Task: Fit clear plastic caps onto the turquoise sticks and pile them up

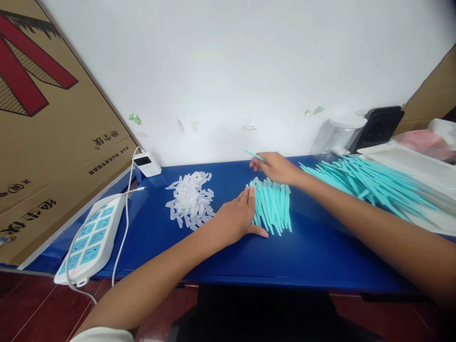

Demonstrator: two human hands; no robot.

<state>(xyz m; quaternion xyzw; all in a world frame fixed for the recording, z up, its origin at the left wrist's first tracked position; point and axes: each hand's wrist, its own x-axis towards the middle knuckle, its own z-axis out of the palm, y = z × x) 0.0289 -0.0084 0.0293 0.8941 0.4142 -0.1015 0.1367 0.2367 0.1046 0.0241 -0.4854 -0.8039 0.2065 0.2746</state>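
Observation:
My left hand [238,216] rests on the blue table with fingers stretched and thumb apart, touching the left side of a row of slim teal sticks [272,206]. These lie side by side, shaped like eyebrow razors, with paler upper ends. Above the row, my right hand [274,167] pinches a single teal stick [254,155], its thin tip pointing left toward the wall. To the left of my left hand is a heap of small translucent white sleeve-like pieces [190,199]. A larger loose pile of teal sticks [363,183] lies at the right, beyond my right forearm.
A white power strip [90,237] with cables and a small white device [147,164] sit at the left beside a cardboard box [64,142]. At the back right stand a clear jar [344,135] and a black object [379,128], near white plastic packaging [402,164].

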